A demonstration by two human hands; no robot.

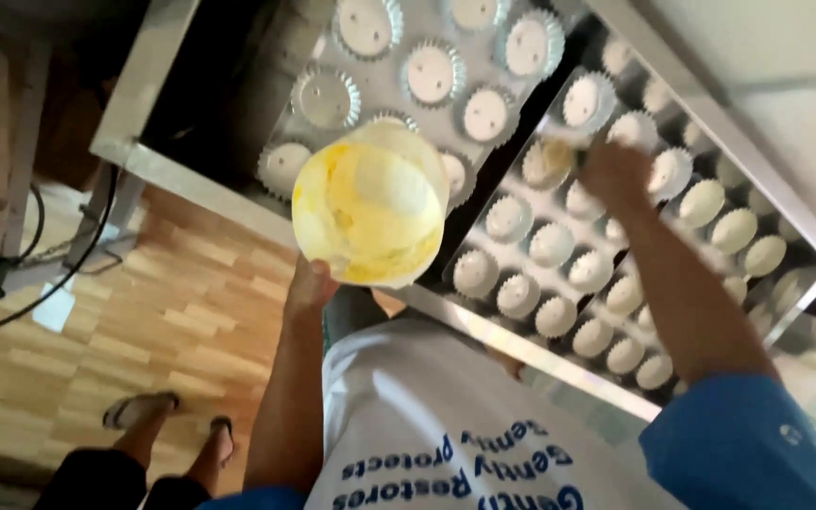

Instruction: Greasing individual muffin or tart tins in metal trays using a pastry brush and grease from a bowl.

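Batter-smeared and pale yellow, a round plastic bowl [371, 206] is held up in the left hand [308, 288], whose fingers are curled under its near rim so that the open inside faces the camera. It is raised above the near left part of the bench [191, 184], over the near edge of the left tray [380, 80] of fluted paper cups.

Two metal trays are seen on the bench, side by side. The left tray carries a few spaced cups [430, 74] with white centres; one of them [327, 95] looks grey and unfilled. The right tray [512, 194] is packed more tightly with rows of filled cups [551, 245], and it reaches toward the near right.

The right hand [614, 170] is stretched out over the far part of the right tray, its fingers bunched downward beside a cup [548, 162] with yellowish filling (whether anything is pinched between them cannot be told, since the hand is blurred and seen from behind). A blue sleeve [743, 444] is worn on that arm, and a white apron [427, 425] with blue print covers the chest.

On the wooden floor [172, 302] at the near left, two feet in sandals [139, 408] are visible, and dark cables [49, 283] lie further left.
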